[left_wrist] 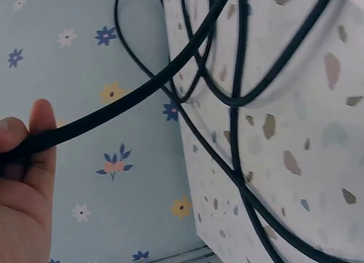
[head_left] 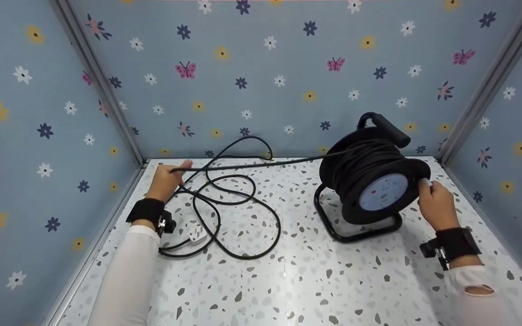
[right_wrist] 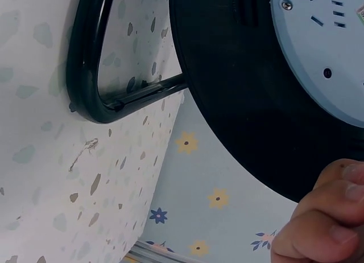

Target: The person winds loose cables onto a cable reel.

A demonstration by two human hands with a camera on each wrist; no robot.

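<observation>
A black cable reel (head_left: 372, 170) with a grey-blue socket plate (head_left: 384, 192) stands on its tubular stand (head_left: 356, 237), at the right in the head view. My right hand (head_left: 437, 203) curls its fingers at the near flange's right edge, pinching a small pale knob there. The right wrist view shows those curled fingers (right_wrist: 330, 217) beside the flange. From the drum, a stretch of black cable (head_left: 261, 165) runs taut to my left hand (head_left: 166, 183), which grips it. In the left wrist view the cable (left_wrist: 125, 103) passes under the thumb.
Loose loops of cable (head_left: 279, 226) lie on the white speckled tabletop (head_left: 288, 290) between the hands. A white plug (head_left: 197, 233) lies among them at the left. Blue flowered panels (head_left: 279, 81) enclose the back and both sides, joined by metal corner strips.
</observation>
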